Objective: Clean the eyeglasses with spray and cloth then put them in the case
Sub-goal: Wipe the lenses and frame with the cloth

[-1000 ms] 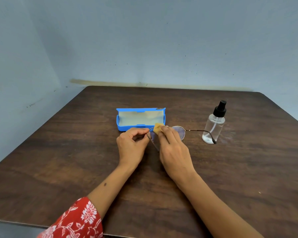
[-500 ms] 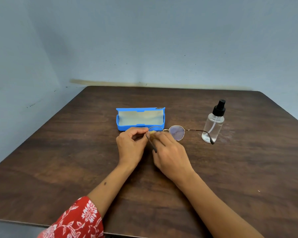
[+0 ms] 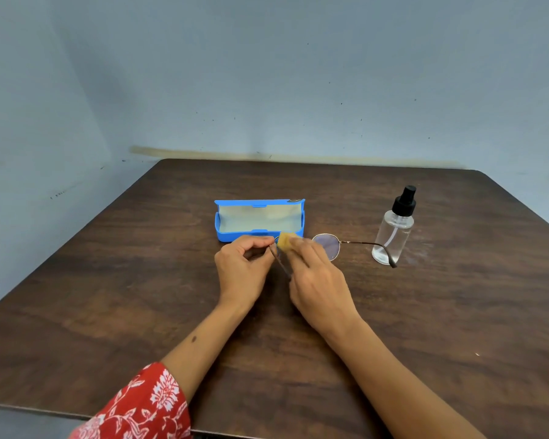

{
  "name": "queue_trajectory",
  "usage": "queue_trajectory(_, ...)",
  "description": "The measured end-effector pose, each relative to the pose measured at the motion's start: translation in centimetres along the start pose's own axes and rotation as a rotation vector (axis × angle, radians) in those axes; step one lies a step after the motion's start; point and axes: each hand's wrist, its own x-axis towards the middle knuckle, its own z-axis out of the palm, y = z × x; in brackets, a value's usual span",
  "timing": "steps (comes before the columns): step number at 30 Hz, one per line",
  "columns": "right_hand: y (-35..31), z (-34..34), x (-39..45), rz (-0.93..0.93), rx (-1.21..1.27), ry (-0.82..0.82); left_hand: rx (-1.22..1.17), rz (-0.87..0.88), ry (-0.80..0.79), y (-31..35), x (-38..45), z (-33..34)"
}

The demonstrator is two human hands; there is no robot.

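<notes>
Spanning the view, a dark wooden table (image 3: pixel 108 296) bears an open blue glasses case (image 3: pixel 232 236) and a spray bottle (image 3: pixel 393 236). Just before the case, the left hand (image 3: pixel 241 270) pinches the wire-framed eyeglasses (image 3: pixel 328 247) while the right hand (image 3: pixel 317 280) presses a yellow cloth (image 3: pixel 285 240) on one lens with curled fingers.

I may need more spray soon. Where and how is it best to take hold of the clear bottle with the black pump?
Probably grip the clear plastic spray bottle with the black pump top around its round body, from its right side. It stands upright, and the thin metal eyeglasses' temple arm crosses its front left.
</notes>
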Motion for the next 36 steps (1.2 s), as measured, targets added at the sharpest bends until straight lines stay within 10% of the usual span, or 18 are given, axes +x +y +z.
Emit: queue_trajectory(36, -0.09, -0.25, -0.02, 0.012, 0.01, 0.006, -0.005, 0.003, -0.014, 0.27, -0.24, -0.07)
